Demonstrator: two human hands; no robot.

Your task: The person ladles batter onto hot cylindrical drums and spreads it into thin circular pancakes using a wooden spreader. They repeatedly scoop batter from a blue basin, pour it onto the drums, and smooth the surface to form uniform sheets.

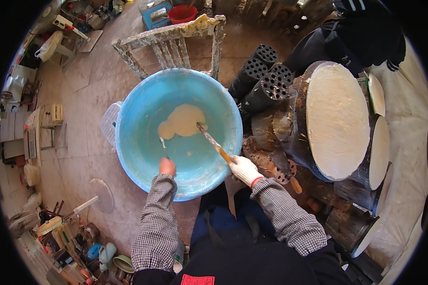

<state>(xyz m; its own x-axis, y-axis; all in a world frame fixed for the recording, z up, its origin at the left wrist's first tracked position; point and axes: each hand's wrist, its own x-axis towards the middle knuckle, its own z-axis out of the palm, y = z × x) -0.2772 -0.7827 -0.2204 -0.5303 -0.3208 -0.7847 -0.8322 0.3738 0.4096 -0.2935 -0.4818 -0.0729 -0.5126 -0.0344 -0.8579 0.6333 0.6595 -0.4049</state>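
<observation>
A large blue plastic basin (128, 160) stands in front of me, with bluish liquid inside and a pale, cream-coloured mass (187, 119) lying in its middle. My left hand (168, 167), bare, grips a thin tool (163, 143) with a whitish end that reaches to the lower left edge of the mass. On my right hand (244, 170) is a white knitted glove with a red cuff. It is closed round a wooden stick (214, 142) whose dark, whitish-smeared far end touches the right side of the mass.
A paste-crusted wooden rack (171, 34) rises behind the basin. Perforated coal briquettes (265, 83) are stacked to the right, beside several drums with pale round tops (337, 121). A person in dark clothes (356, 39) is at the upper right. A round-ended pole (101, 196) lies left.
</observation>
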